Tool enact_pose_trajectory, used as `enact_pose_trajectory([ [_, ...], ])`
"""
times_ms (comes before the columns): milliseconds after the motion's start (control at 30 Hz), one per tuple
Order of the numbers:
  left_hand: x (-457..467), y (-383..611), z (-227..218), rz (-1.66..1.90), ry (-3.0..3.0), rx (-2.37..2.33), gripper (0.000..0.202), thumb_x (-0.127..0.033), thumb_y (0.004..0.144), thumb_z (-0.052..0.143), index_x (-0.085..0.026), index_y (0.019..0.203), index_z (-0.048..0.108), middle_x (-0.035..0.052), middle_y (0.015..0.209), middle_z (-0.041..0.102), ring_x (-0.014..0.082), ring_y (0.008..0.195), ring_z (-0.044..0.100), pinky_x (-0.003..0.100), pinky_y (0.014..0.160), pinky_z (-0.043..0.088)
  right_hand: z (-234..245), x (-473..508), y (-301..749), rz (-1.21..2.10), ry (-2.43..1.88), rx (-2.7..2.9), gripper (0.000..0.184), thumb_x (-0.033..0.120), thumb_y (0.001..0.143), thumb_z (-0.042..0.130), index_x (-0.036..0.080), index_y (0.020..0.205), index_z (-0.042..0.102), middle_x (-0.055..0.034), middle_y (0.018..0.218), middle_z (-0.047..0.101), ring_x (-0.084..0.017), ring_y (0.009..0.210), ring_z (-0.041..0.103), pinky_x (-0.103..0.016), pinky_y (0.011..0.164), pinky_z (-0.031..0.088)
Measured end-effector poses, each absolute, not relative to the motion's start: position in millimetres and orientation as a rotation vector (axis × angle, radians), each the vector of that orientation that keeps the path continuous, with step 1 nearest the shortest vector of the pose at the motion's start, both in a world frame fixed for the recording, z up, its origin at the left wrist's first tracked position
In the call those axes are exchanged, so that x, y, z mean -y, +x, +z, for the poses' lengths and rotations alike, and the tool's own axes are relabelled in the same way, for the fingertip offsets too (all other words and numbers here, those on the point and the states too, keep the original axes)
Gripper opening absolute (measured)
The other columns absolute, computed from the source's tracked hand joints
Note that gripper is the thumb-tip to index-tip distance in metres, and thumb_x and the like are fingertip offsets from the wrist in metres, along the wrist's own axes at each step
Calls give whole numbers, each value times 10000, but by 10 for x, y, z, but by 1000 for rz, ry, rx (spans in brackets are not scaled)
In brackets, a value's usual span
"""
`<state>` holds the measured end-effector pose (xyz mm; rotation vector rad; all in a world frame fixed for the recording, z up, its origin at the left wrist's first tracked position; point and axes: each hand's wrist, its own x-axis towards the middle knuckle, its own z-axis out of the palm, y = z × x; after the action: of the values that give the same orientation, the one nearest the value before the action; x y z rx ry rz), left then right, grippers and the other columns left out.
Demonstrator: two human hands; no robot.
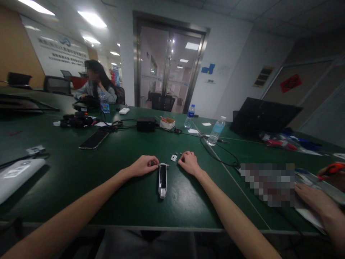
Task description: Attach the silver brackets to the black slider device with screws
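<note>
My left hand (144, 166) rests on the green table (126, 201), its fingertips at the top end of a slim black-and-white device (162, 181). A thin metal tip (164, 164) shows at that end, partly hidden by my fingers. The device lies lengthwise with a pale cap toward me. My right hand (189, 163) lies flat on the table with nothing in it, just right of a small perforated metal plate (174, 157). Tiny metal bits, too small to name, lie beyond the plate.
A smartphone (94, 139), cables, a black box (146, 124), a small cardboard box (167, 123) and plastic bottles (216, 131) stand farther along the table. Another person's hand (314, 199) lies on papers at right. A seated person (95, 82) is at the far side.
</note>
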<state>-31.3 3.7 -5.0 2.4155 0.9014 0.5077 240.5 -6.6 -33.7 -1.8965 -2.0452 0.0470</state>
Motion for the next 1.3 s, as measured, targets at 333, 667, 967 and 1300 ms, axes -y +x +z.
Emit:
enact_pose_trajectory([
  [333, -9, -311, -16, 496, 2392, -906, 342, -440, 885, 529, -148, 1017, 648, 49, 937, 657, 129, 630, 534, 233, 577, 431, -356, 58, 2422, 28, -1889, 2042, 201, 322, 849, 546, 171, 871, 677, -108, 1075, 587, -252, 1012, 467, -354, 836, 374],
  [667, -44, -320, -68, 494, 2410, -911, 311, -405, 885, 536, -153, 1024, 654, 45, 933, 654, 135, 656, 537, 228, 576, 424, -371, 39, 2438, 32, -1885, 2035, 200, 327, 843, 550, 166, 837, 669, -102, 1060, 590, -251, 1002, 474, -345, 820, 371],
  [967, -30, -319, -49, 488, 2397, -911, 317, -414, 887, 535, -158, 1035, 650, 45, 946, 655, 135, 649, 527, 237, 581, 426, -358, 45, 2431, 39, -1844, 2036, 150, 289, 827, 567, 171, 828, 659, -87, 1030, 598, -233, 979, 479, -324, 805, 365],
  [1300, -26, -318, -40, 488, 2388, -918, 348, -458, 883, 538, -156, 1016, 651, 46, 938, 652, 130, 641, 526, 230, 573, 420, -296, 82, 2392, 26, -1768, 2098, 111, 250, 819, 581, 172, 773, 647, -63, 891, 634, -217, 939, 485, -302, 789, 353],
])
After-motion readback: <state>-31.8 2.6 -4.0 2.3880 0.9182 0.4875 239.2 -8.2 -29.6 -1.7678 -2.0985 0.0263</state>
